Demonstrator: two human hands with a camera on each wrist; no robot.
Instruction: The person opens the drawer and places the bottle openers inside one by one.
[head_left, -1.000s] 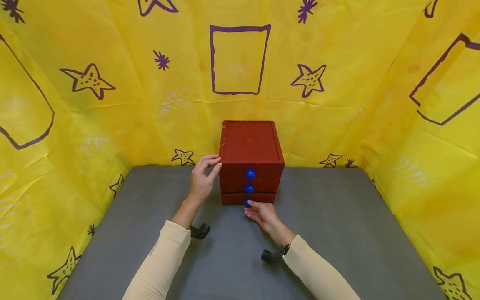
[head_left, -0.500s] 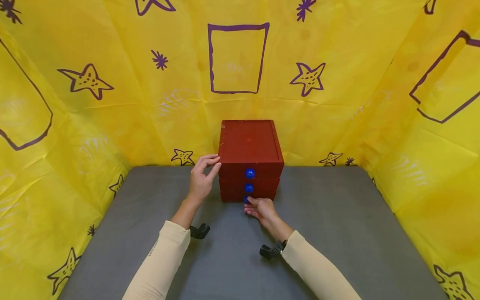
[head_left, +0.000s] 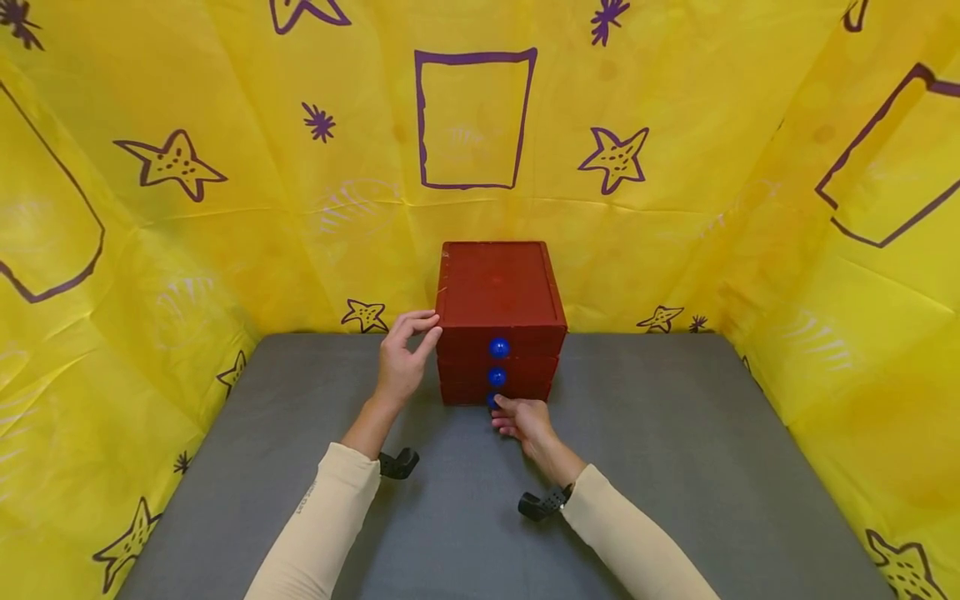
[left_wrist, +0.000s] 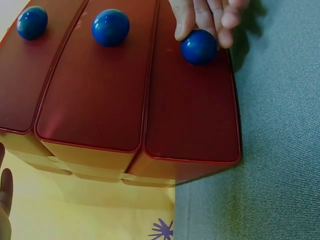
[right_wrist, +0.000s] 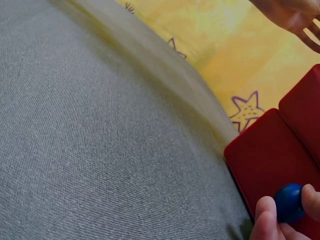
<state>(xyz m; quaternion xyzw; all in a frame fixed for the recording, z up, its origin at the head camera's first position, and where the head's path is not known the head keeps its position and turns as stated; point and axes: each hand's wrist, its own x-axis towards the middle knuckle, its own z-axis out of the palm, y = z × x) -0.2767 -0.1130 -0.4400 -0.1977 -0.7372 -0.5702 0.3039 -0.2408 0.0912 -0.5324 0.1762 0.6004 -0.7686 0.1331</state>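
Observation:
A dark red chest with three stacked drawers (head_left: 498,287) stands at the back of the table, each drawer front bearing a round blue knob (head_left: 499,348). All three fronts look pushed in. My right hand (head_left: 531,423) pinches the bottom drawer's knob (right_wrist: 290,203) between thumb and fingers, which partly cover it in the head view. At the chest's upper left front edge, my left hand (head_left: 402,357) rests its fingertips, the fingers loosely bent and not gripping. In the left wrist view the bottom drawer front (left_wrist: 192,110) sits next to the middle one.
Grey cloth covers the table (head_left: 645,467). Yellow sheeting (head_left: 360,242) with purple drawings rises behind the chest and along both sides. A black camera mount sits on each wrist, below the cream sleeves (head_left: 322,508).
The bottom drawer has slid in, closing the dark gap above it, and my right hand moved slightly forward with its knob. My left hand has stayed at the chest's side.

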